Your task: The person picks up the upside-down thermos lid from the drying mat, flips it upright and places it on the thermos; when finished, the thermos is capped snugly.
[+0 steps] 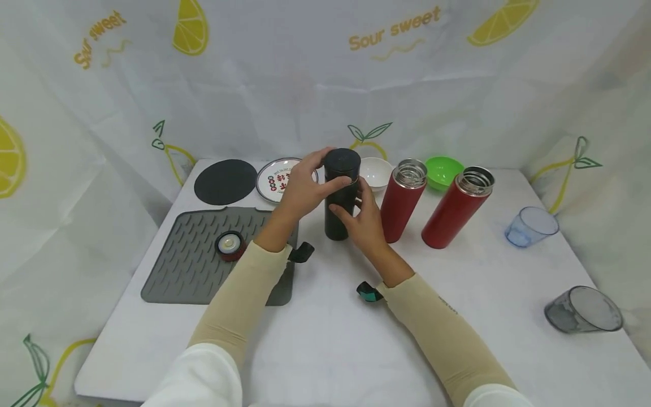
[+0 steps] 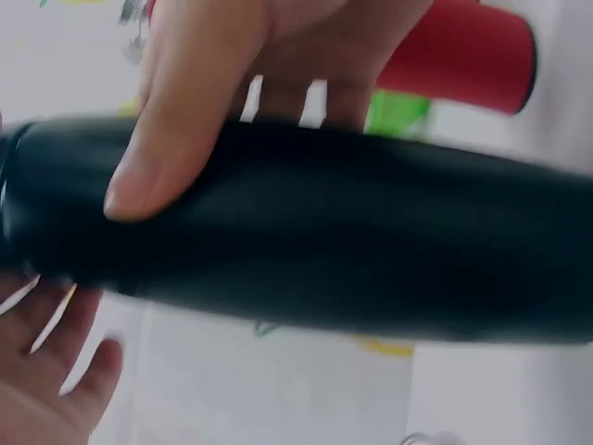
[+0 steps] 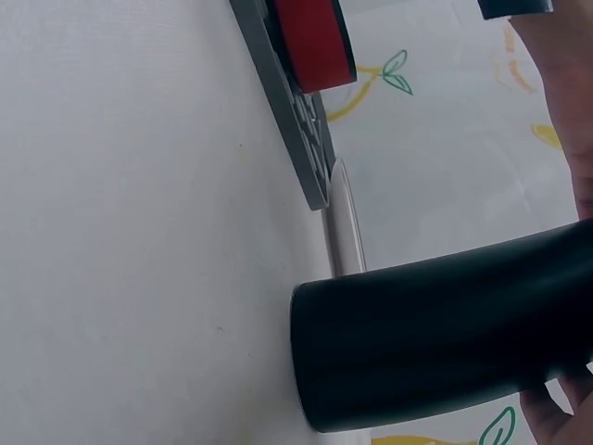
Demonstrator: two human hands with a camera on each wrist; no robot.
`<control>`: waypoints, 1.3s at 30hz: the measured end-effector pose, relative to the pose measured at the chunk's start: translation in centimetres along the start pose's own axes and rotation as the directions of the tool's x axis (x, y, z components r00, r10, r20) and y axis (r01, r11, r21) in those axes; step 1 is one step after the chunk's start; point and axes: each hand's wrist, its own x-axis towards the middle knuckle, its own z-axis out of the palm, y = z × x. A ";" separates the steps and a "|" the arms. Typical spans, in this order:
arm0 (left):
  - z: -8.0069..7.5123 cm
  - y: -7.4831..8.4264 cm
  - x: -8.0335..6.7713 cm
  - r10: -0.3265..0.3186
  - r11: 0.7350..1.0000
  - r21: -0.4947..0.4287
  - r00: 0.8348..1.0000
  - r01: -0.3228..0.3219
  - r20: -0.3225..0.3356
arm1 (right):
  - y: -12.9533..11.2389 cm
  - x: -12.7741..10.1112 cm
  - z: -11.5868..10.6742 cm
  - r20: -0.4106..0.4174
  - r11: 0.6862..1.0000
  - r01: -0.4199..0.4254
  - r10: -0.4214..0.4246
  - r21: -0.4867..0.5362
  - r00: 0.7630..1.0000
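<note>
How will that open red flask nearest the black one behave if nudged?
The red flask stands tall on a narrow base, so it probably tips easily. Its smooth round body would likely roll once down. Its lid is off, so any contents could spill.

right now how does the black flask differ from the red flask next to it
The black flask has its lid on; the red flask is open, its steel mouth showing. The black one is gripped by the left hand at the lid and the right hand at the body; the red one stands untouched. Both stand on the table, similar in shape.
</note>
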 end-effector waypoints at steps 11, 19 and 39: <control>-1.7 -1.9 -0.9 0.029 0.993 -0.107 0.981 -0.050 -0.189 | -0.2 -0.3 -0.2 0.015 0.998 -0.065 0.066 -0.021 0.998; 1.2 2.1 -1.2 -0.178 0.944 -0.286 0.984 0.164 -0.024 | -0.2 -0.2 -0.3 0.015 1.000 0.004 -0.004 -0.025 1.000; 0.4 -0.2 -1.8 -0.039 0.963 -0.269 0.993 0.007 -0.113 | -0.1 -0.1 -0.1 0.030 0.999 -0.016 0.017 -0.050 0.999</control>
